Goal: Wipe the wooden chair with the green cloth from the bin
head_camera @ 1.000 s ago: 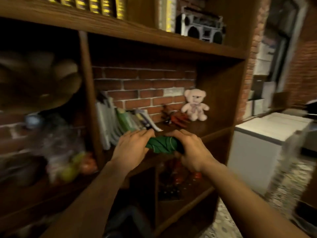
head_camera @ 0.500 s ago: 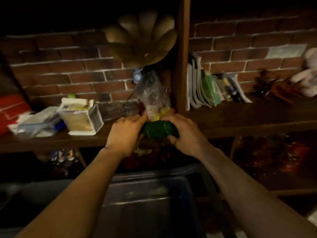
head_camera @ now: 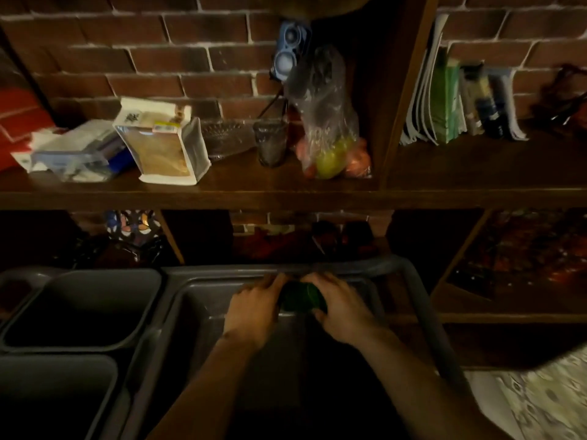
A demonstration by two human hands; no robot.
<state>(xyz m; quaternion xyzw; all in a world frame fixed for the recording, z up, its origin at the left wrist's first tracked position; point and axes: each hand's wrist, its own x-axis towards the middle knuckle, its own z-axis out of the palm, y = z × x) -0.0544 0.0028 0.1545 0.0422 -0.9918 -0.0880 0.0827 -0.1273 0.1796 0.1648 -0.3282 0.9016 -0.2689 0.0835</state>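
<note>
Cloth first: the green cloth (head_camera: 300,296), bunched into a small wad, sits over the grey bin (head_camera: 422,290), pinched between my left hand (head_camera: 254,308) and right hand (head_camera: 341,308). I judge it soft, light, easy to crush; gripping the bundle's ends suits.

3 grey bins (head_camera: 422,300); 2 hands (head_camera: 254,309); 1 cloth (head_camera: 300,298)

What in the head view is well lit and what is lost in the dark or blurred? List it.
Head view: the upper shelf is lit best, with the fruit bag and the brick wall clear; the lower shelf is murky and its contents unreadable; the bin interior is dim, so the green cloth between the left hand and right hand shows only faintly; straight shelf edges bow towards the frame edges.
</note>
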